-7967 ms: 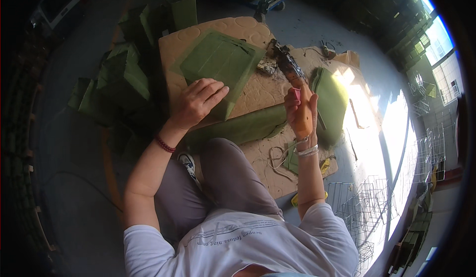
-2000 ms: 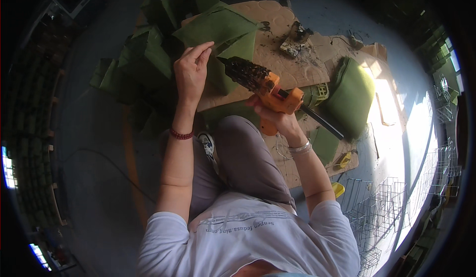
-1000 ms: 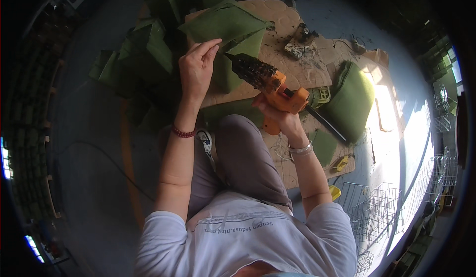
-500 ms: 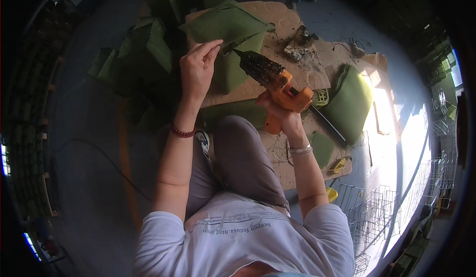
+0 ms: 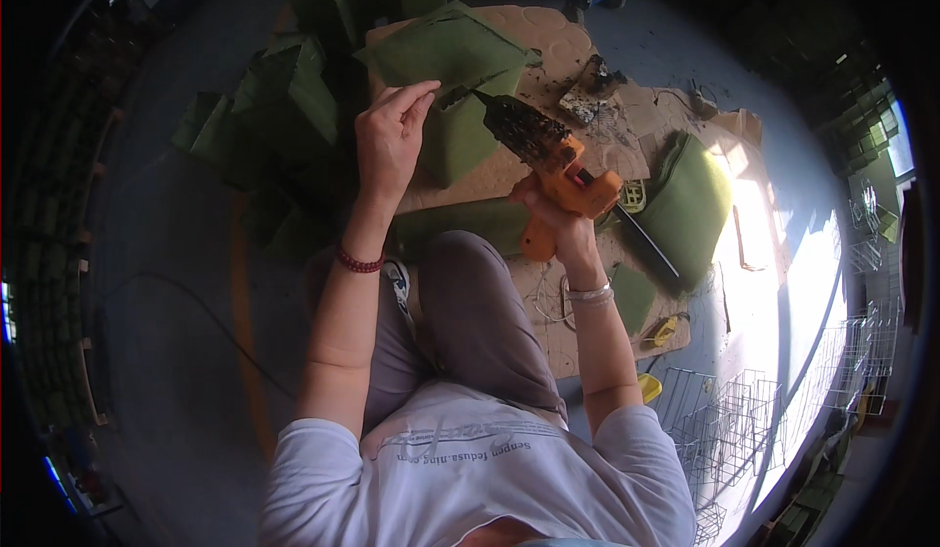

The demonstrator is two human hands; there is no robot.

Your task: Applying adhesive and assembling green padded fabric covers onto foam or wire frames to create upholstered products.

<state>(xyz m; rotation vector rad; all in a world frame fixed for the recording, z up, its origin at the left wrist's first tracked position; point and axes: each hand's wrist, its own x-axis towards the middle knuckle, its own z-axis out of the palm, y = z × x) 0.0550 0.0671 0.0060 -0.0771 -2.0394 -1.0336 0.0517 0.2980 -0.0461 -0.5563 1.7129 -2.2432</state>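
My right hand (image 5: 554,222) is wrapped around an orange glue gun (image 5: 578,191) whose front is caked with dark residue. Its tip points up and left, close to the seam of a folded green felt piece (image 5: 450,52). From the gun's back end a pale glue stick (image 5: 658,253) sticks out. My left hand (image 5: 390,141) is closed, thumb and fingertips pinched at the felt piece's near left edge. A dark line runs along the seam right of those fingertips. What exactly lies between them is too small to see.
Several folded green felt pieces (image 5: 294,82) stand at the left. On the tan board (image 5: 548,33) lie a residue-covered block (image 5: 590,92) and stacked green felt sheets (image 5: 700,199). Wire racks (image 5: 725,410) stand at lower right. A cable (image 5: 211,312) crosses the floor at left.
The glue gun has shifted slightly right, its tip following the seam away from my left hand. My left hand has stayed in place.
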